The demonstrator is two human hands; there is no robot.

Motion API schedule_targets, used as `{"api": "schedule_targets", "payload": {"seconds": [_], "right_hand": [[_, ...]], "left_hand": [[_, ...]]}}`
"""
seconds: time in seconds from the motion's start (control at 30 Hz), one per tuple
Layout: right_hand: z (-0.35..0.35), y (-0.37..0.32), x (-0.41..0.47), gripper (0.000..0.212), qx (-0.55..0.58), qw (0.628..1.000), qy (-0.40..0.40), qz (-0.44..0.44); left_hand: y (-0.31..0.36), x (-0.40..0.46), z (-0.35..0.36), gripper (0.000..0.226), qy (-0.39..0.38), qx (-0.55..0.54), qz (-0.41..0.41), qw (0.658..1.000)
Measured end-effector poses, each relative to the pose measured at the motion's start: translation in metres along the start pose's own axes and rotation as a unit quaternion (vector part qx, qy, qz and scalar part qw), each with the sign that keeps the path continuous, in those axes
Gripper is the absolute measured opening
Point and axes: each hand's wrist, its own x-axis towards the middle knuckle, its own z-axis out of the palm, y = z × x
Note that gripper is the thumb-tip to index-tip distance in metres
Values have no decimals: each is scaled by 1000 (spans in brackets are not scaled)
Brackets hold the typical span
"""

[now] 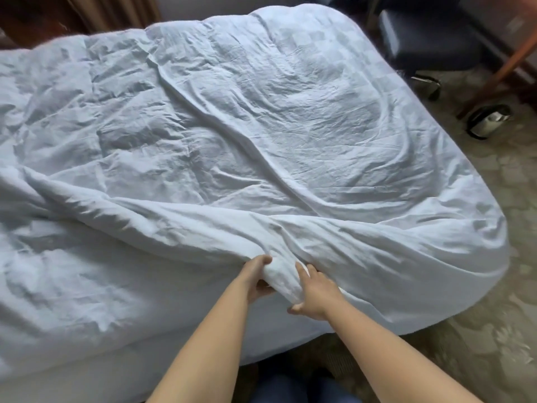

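Observation:
A crumpled white duvet covers the whole bed, with long folds running toward its near edge. At that near edge my left hand grips a bunched ridge of the duvet, thumb on top and fingers curled beneath. My right hand lies on the right side of the same ridge, fingers spread over the cloth and thumb tucked under it. The two hands are a few centimetres apart with the bunched cloth between them.
A dark upholstered chair stands beyond the bed's far right corner, beside a wooden furniture leg. A small dark and silver object sits on the patterned carpet to the right. Brown curtains hang at the far left.

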Motion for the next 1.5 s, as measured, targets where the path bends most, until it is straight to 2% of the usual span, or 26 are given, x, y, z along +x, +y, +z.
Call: {"api": "schedule_targets", "payload": {"seconds": [0.07,0.2,0.27,0.37,0.43,0.5,0.6,0.63,0.77,0.87,0.97,1.07,1.2,1.4,1.5], "right_hand": [[-14,2,-4,108,4,999,35,23],[-65,11,-10,67,29,987,147,50],[-108,21,-9,49,66,976,203,43],[-191,36,-3,34,114,947,301,-3],[-243,43,4,33,129,924,355,-59],[-273,53,18,34,147,910,373,-105],[-268,82,48,39,111,925,346,-107],[-258,95,56,43,80,937,325,-101],[-209,144,72,68,-17,976,186,-111],[-172,169,71,73,-44,979,109,-167],[-146,190,67,78,-81,972,49,-215],[-133,216,60,80,-118,965,64,-226],[-113,256,38,79,-109,967,73,-218],[-82,308,11,105,-172,964,73,-192],[-71,323,12,102,-181,961,63,-199]], "left_hand": [[24,-12,18,33,-6,17,33,999],[82,-41,56,16,13,-13,124,992],[108,-52,71,20,19,-56,162,985],[131,-65,94,20,25,-102,225,969],[142,-71,112,30,30,-123,274,953],[146,-73,133,32,54,-123,299,945],[130,-71,159,13,116,6,265,957],[119,-64,168,14,132,38,246,960],[73,-39,203,30,184,50,180,965],[35,-34,223,34,201,63,134,968],[2,-26,236,49,241,70,120,960],[-34,-11,251,57,247,62,102,962],[-85,-5,282,59,229,-14,91,969],[-141,-13,335,64,205,-91,51,973],[-156,-10,352,65,207,-110,41,971]]}}
